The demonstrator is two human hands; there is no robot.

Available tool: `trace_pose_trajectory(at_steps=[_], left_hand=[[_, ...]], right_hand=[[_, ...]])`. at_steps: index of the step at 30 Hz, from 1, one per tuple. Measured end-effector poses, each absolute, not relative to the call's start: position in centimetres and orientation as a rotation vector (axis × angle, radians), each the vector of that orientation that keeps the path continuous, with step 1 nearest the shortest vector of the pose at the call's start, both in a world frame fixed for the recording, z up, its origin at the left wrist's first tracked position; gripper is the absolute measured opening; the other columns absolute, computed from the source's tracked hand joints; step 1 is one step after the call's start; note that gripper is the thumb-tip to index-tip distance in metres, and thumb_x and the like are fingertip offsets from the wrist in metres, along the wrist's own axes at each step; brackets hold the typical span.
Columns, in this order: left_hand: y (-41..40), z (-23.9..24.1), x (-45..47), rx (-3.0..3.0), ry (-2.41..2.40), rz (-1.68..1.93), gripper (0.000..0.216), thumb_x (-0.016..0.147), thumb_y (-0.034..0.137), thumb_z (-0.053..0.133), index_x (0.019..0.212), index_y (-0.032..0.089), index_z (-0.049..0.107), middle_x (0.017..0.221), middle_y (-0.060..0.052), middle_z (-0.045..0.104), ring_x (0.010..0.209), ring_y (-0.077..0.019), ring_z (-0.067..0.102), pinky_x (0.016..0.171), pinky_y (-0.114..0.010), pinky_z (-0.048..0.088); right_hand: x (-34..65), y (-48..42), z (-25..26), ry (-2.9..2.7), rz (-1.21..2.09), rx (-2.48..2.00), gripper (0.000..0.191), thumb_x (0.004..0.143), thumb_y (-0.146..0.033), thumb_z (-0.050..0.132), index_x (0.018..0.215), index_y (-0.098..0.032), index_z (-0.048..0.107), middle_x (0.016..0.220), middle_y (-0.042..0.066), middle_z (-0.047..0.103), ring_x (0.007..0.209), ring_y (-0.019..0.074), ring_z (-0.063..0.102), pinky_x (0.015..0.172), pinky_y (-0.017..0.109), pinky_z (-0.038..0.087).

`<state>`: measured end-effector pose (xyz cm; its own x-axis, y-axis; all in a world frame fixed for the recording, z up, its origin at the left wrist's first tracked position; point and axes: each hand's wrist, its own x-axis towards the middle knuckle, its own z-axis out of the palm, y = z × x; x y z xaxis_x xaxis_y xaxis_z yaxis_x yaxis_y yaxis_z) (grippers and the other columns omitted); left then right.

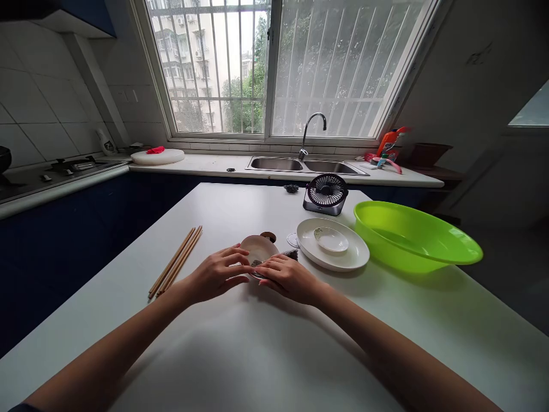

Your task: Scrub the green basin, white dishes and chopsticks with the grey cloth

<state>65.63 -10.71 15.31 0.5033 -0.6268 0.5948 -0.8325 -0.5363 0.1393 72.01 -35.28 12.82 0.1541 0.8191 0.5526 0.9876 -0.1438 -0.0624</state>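
Left hand, right hand meet at dish, fingers loosely spread, any pinch hidden; pressing unevenly, we could tip it.

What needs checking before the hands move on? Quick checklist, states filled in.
1. Left hand at the pale round dish: ok, fingers at its near side.
2. Right hand there too: ok.
3. Firm grip on the dish: cannot tell, hands cover its near edge.
4. Wooden sticks clear of the left forearm: cannot tell, near ends lie close.
5. Green basin clear of both hands: ok, apart.
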Motion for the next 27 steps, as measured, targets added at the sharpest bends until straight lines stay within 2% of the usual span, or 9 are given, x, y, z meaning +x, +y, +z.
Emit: trace_pose_trajectory(at_steps=[4, 9, 13, 17, 19, 23, 27], left_hand=[[-11.1, 15.0, 65.7, 2.211, -1.151, 0.645, 0.018, 0.097, 0.017, 0.057, 0.103, 0.024, 0.072, 0.091, -0.005, 0.073, 0.105, -0.0198, 0.068, 0.101, -0.041, 0.055], [-9.9, 15.5, 66.5, 2.126, -1.111, 0.395, 0.018, 0.096, 0.02, 0.059, 0.105, 0.023, 0.075, 0.095, -0.009, 0.075, 0.115, -0.0243, 0.065, 0.105, -0.046, 0.052], [-8.9, 15.9, 67.1, 2.098, -1.067, 0.248, 0.017, 0.096, 0.022, 0.061, 0.104, 0.022, 0.076, 0.099, -0.01, 0.074, 0.122, -0.0267, 0.063, 0.101, -0.043, 0.055], [-8.7, 16.3, 67.0, 2.197, -1.062, 0.304, 0.02, 0.097, 0.022, 0.058, 0.108, 0.023, 0.075, 0.108, -0.009, 0.073, 0.129, -0.0264, 0.059, 0.116, -0.052, 0.041], [-8.9, 16.5, 66.6, 2.285, -1.088, 0.386, 0.02, 0.097, 0.023, 0.059, 0.11, 0.024, 0.073, 0.115, -0.009, 0.072, 0.13, -0.026, 0.058, 0.117, -0.053, 0.04], [-9.8, 16.4, 65.9, 2.404, -1.182, 0.578, 0.021, 0.093, 0.029, 0.065, 0.112, 0.025, 0.071, 0.11, -0.007, 0.071, 0.116, -0.0239, 0.065, 0.107, -0.049, 0.052], [-10.8, 15.9, 65.7, 2.392, -1.256, 0.706, 0.02, 0.096, 0.018, 0.059, 0.109, 0.026, 0.071, 0.094, -0.003, 0.07, 0.092, -0.0162, 0.069, 0.106, -0.045, 0.053]], right_hand=[[71.7, -35.5, 12.8, -1.759, -0.579, -2.044, 0.028, 0.103, -0.032, 0.049, 0.112, -0.013, 0.068, 0.099, 0.014, 0.075, 0.087, 0.0224, 0.069, 0.081, 0.038, 0.055], [71.9, -35.6, 13.0, -1.825, -0.557, -2.031, 0.026, 0.102, -0.031, 0.052, 0.115, -0.015, 0.068, 0.104, 0.013, 0.076, 0.097, 0.0228, 0.069, 0.088, 0.039, 0.054], [72.2, -35.4, 13.4, -1.843, -0.525, -1.998, 0.026, 0.102, -0.03, 0.05, 0.108, -0.015, 0.071, 0.098, 0.011, 0.077, 0.09, 0.0217, 0.07, 0.086, 0.039, 0.054], [72.2, -35.3, 13.6, -1.808, -0.511, -2.015, 0.027, 0.104, -0.03, 0.047, 0.105, -0.016, 0.071, 0.096, 0.01, 0.077, 0.087, 0.0207, 0.069, 0.082, 0.037, 0.054], [72.0, -35.3, 13.6, -1.789, -0.514, -2.049, 0.027, 0.103, -0.03, 0.048, 0.107, -0.016, 0.07, 0.095, 0.011, 0.076, 0.086, 0.0208, 0.069, 0.082, 0.036, 0.053], [71.9, -35.5, 13.2, -1.754, -0.514, -2.079, 0.027, 0.103, -0.03, 0.048, 0.109, -0.014, 0.069, 0.095, 0.012, 0.074, 0.084, 0.0212, 0.068, 0.08, 0.036, 0.053], [71.8, -35.6, 13.0, -1.75, -0.494, -2.076, 0.028, 0.103, -0.032, 0.047, 0.108, -0.014, 0.069, 0.096, 0.012, 0.074, 0.083, 0.0214, 0.068, 0.08, 0.037, 0.052]])
